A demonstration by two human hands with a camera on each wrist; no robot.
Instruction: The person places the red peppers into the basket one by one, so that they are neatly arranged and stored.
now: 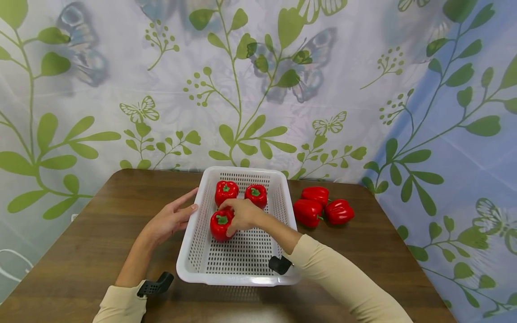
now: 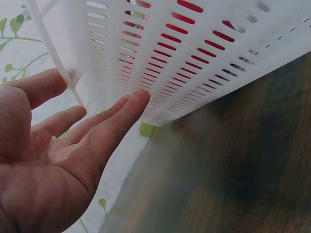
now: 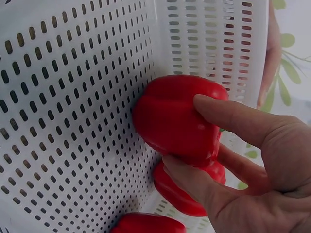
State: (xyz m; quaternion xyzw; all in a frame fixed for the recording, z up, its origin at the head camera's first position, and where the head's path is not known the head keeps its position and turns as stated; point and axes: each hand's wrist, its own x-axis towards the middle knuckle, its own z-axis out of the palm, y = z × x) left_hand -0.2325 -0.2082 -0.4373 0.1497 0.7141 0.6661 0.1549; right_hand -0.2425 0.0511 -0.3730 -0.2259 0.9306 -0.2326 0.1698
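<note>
My right hand [image 1: 243, 214] reaches into a white perforated basket [image 1: 238, 280] and holds a red bell pepper [image 1: 219, 229] between thumb and fingers. In the right wrist view this pepper [image 3: 175, 116] stands at the basket's side wall, the fingertips on its sides. Two more red bell peppers, one at the back left [image 1: 224, 195] and one at the back right [image 1: 258, 197], stand in the basket with green stems up. My left hand [image 1: 171, 220] is at the basket's left side. In the left wrist view its fairly straight fingers [image 2: 121, 116] touch the outer wall, the thumb by the rim.
Right of the basket, three red bell peppers, at the back [image 1: 316, 194], front left [image 1: 308, 214] and right [image 1: 340, 212], lie close together on the brown wooden table [image 1: 363, 264]. A leaf-and-butterfly patterned curtain [image 1: 258, 89] hangs behind the table.
</note>
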